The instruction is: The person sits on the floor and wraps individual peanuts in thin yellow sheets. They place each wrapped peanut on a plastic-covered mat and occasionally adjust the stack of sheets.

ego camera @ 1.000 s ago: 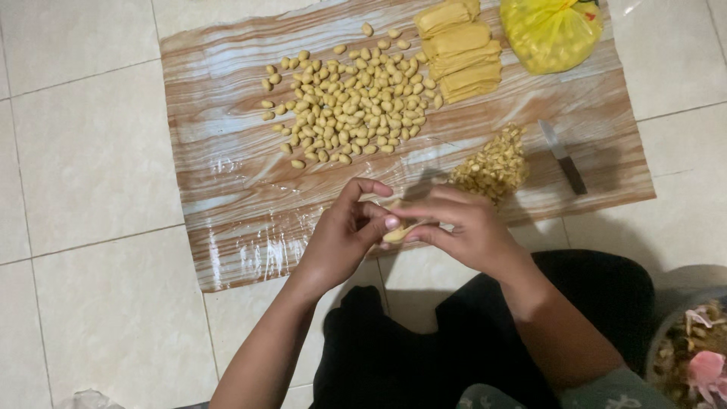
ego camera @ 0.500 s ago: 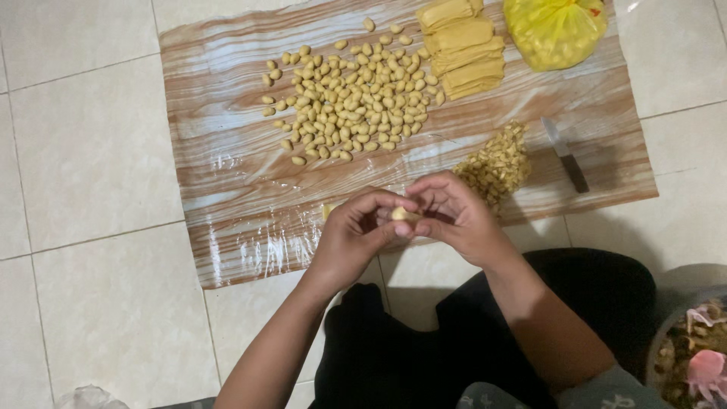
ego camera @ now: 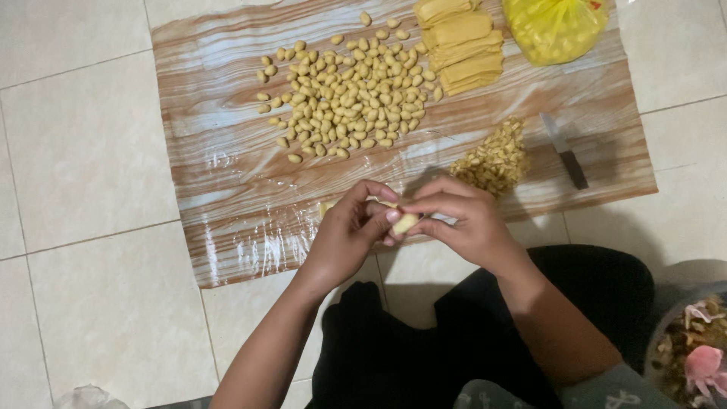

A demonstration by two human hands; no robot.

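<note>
My left hand [ego camera: 347,231] and my right hand [ego camera: 460,220] meet over the near edge of a wood-patterned plastic sheet [ego camera: 227,174] on the tiled floor. Both pinch one small pale yellow dough piece [ego camera: 405,223] between their fingertips. Farther back on the sheet lies a spread of several shaped yellow pieces [ego camera: 348,95]. A heap of small cut dough bits [ego camera: 494,159] sits just beyond my right hand.
Stacked yellow dough sheets [ego camera: 462,45] and a yellow plastic bag [ego camera: 556,26] lie at the far edge. A knife [ego camera: 565,150] rests right of the heap. A bowl with scraps and something pink [ego camera: 693,356] stands at the lower right. My dark-clothed legs fill the bottom.
Both hands have shifted slightly while working the small dough piece between their fingers; the piece now shows longer at the fingertips. Nothing on the sheet has moved.
</note>
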